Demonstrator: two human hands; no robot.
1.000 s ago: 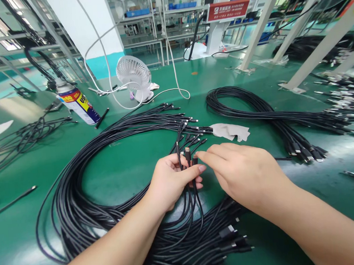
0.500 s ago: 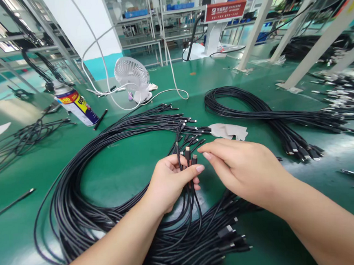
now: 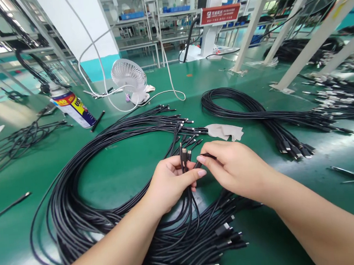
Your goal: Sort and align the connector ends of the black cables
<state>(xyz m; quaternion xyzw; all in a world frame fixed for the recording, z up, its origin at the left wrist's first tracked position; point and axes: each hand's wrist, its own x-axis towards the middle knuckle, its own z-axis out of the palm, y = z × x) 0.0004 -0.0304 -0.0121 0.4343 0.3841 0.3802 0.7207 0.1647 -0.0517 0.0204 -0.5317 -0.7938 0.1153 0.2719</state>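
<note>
Several black USB cables [image 3: 184, 154] stand with their plugs upward in my left hand [image 3: 171, 180], which is closed round them just below the connectors. My right hand [image 3: 235, 166] is close beside it on the right, thumb and forefinger pinching the end of one black cable [image 3: 199, 161]. That cable leans to the right, and its tip is partly hidden by my fingers. Beneath both hands, a large looped bundle of black cables [image 3: 68, 198] lies on the green table, with its plug ends spread at the front and toward the back.
A second cable bundle [image 3: 239, 107] lies at the right, near tweezers [image 3: 350, 174]. A crumpled cloth or paper piece [image 3: 226, 131] touches the loop's far plugs. A spray can [image 3: 72, 106] and a white fan [image 3: 130, 79] stand behind. Metal posts [image 3: 305, 45] rise at the right.
My right thumb and forefinger have come down onto one cable end beside my left hand and tilted it rightward. My left hand keeps its grip. The view has shifted slightly.
</note>
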